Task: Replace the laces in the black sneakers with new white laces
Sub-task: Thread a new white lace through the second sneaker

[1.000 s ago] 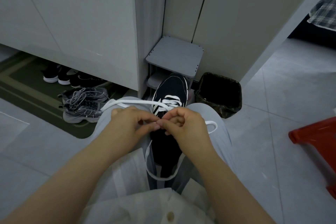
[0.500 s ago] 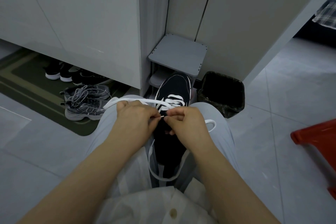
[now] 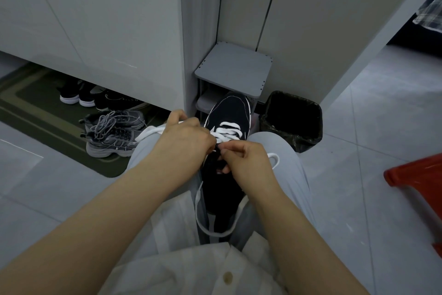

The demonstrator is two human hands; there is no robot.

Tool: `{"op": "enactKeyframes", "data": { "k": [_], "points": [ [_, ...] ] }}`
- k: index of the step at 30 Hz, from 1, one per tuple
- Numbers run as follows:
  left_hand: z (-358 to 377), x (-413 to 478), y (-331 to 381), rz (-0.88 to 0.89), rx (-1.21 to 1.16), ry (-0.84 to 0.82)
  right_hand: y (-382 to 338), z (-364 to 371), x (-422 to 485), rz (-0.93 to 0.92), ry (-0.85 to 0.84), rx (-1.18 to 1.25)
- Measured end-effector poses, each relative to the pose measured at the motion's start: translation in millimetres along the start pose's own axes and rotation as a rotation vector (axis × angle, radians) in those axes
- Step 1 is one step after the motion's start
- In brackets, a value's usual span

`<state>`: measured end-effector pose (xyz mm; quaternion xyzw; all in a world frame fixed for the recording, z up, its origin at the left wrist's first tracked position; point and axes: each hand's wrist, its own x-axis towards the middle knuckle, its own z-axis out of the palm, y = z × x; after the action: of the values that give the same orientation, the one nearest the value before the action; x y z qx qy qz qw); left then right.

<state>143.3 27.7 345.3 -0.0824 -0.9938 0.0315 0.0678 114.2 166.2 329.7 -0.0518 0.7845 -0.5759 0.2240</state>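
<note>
While lap steadies black sneaker (image 3: 229,110), toe at 12 o'clock, I see left hand (image 3: 184,141), right hand (image 3: 246,163) both pinching white lace (image 3: 153,131) for threading.

Our left hand (image 3: 184,139) and right hand (image 3: 246,160) cover the middle of the black sneaker (image 3: 229,112), so we cannot tell which eyelet the white lace (image 3: 227,127) enters. The right edge cuts off the red stool (image 3: 416,175).

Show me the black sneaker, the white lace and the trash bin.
black sneaker (image 3: 230,108), head view, on its toe.
white lace (image 3: 227,124), head view, on a threaded row.
trash bin (image 3: 297,99), head view, on its rim.
</note>
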Motion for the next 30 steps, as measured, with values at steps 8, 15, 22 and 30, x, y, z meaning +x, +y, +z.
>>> {"op": "enactKeyframes", "data": {
  "k": [8,15,22,30],
  "points": [
    [-5.6,5.3,-5.2,0.028,-0.072,-0.133,-4.5,1.4,-1.9,0.042,-0.031,-0.019],
    [-5.5,8.4,-6.2,0.052,-0.028,-0.21,1.0,5.5,0.9,0.059,-0.024,-0.097],
    [-3.7,-1.4,-13.3,0.033,-0.264,-0.056,3.5,4.8,-0.8,0.022,-0.013,-0.048],
    [3.6,-11.4,-13.7,-0.044,-0.389,0.016,5.1,9.3,-2.6,-0.024,0.015,-0.053]
  ]
}}
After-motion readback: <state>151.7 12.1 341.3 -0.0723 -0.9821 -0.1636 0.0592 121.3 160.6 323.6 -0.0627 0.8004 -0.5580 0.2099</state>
